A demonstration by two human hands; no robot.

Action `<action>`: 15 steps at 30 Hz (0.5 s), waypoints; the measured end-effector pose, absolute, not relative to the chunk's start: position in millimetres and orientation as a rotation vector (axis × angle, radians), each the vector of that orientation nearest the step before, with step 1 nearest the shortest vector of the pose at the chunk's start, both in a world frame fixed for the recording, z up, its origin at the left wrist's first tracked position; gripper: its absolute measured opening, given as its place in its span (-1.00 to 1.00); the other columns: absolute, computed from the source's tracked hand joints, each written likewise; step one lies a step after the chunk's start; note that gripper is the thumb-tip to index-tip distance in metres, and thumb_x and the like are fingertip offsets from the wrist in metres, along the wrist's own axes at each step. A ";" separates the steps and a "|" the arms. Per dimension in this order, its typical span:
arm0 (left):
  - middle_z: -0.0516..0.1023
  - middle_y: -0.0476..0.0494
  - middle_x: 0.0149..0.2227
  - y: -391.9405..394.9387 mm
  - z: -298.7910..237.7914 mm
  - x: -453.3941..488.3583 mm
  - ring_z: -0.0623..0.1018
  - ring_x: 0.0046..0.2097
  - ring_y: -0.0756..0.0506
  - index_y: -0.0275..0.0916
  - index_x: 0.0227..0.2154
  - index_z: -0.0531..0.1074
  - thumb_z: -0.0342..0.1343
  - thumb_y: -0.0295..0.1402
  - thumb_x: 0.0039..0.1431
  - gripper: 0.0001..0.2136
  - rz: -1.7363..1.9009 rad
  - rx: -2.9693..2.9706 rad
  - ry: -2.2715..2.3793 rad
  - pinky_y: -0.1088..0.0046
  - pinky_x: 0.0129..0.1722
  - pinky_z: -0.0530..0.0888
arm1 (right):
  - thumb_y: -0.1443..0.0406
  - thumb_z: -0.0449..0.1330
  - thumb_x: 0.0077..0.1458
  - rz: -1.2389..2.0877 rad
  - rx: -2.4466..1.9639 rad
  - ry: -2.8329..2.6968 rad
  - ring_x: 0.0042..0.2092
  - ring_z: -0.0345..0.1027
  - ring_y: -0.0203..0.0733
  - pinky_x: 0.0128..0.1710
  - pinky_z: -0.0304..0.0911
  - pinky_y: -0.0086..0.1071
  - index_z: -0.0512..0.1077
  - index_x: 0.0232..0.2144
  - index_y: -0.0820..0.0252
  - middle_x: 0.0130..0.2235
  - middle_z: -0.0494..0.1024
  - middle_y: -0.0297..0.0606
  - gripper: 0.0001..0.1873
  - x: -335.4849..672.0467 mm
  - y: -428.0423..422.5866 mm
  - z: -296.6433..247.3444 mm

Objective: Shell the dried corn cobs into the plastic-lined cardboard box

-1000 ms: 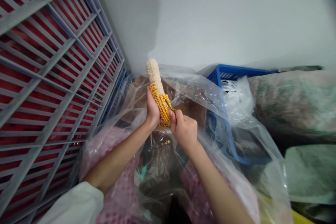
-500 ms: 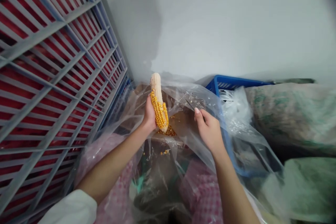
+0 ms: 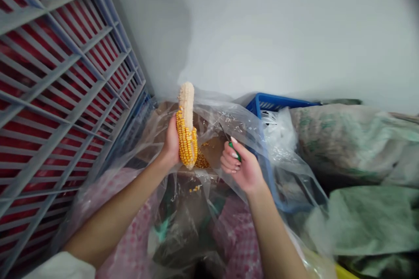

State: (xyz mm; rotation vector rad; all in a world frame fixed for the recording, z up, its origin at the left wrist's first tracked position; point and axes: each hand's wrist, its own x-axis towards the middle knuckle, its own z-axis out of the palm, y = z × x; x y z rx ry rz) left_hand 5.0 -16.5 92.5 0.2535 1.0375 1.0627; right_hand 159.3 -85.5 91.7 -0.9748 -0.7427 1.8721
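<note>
My left hand is wrapped around the side of a corn cob held nearly upright. Its top part is bare of kernels, while yellow kernels cover the lower part. My right hand is closed on the green handle of a thin metal tool, which looks like a screwdriver; its shaft points up and left, apart from the cob. Below the cob, loose corn kernels lie in a cardboard box lined with a clear plastic sheet. A few more kernels rest on the plastic nearer to me.
A grey-blue slatted crate with red content stands close on the left. On the right are a blue basket with a white plastic bag, a stuffed sack and a green sack. A pale wall rises behind.
My right hand has turned, so its curled fingers and the tool's green handle now show. The cob in my left hand is a bit more upright. The whole view has shifted slightly.
</note>
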 end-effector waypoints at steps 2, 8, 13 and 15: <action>0.38 -0.02 -0.71 -18.0 96.3 5.6 0.39 -0.70 0.01 -0.26 -0.53 0.34 -0.21 -0.03 0.09 -0.59 1.046 0.256 1.054 0.54 -0.71 0.30 | 0.04 -0.06 0.07 1.946 -0.879 -0.698 -0.67 -0.39 -0.42 -0.70 -0.29 -0.51 -0.06 -0.65 0.13 -0.73 -0.19 -0.56 -0.57 157.0 -86.8 93.1; 0.36 -0.03 -0.73 -18.3 101.1 5.1 0.40 -0.67 0.01 -0.26 -0.51 0.35 -0.19 -0.09 0.12 -0.63 1.077 0.205 1.022 0.56 -0.72 0.29 | 0.04 -0.09 0.08 1.968 -0.835 -0.672 -0.67 -0.40 -0.40 -0.71 -0.29 -0.50 -0.11 -0.65 0.13 -0.72 -0.21 -0.54 -0.57 156.1 -87.7 92.2; 0.37 -0.06 -0.72 -18.0 101.7 4.3 0.40 -0.68 0.00 -0.29 -0.47 0.39 -0.20 -0.07 0.12 -0.59 1.052 0.164 0.992 0.55 -0.72 0.29 | 0.04 -0.09 0.08 1.952 -0.867 -0.660 -0.67 -0.39 -0.40 -0.71 -0.29 -0.50 -0.10 -0.64 0.13 -0.72 -0.20 -0.55 -0.58 154.7 -86.7 92.2; 0.37 -0.07 -0.74 -18.0 102.4 3.3 0.38 -0.70 0.00 -0.30 -0.45 0.39 -0.23 -0.06 0.12 -0.57 1.039 0.165 0.976 0.55 -0.73 0.28 | 0.02 -0.09 0.07 1.925 -0.904 -0.660 -0.67 -0.39 -0.41 -0.71 -0.30 -0.50 -0.08 -0.65 0.13 -0.72 -0.18 -0.55 -0.57 152.2 -85.6 91.7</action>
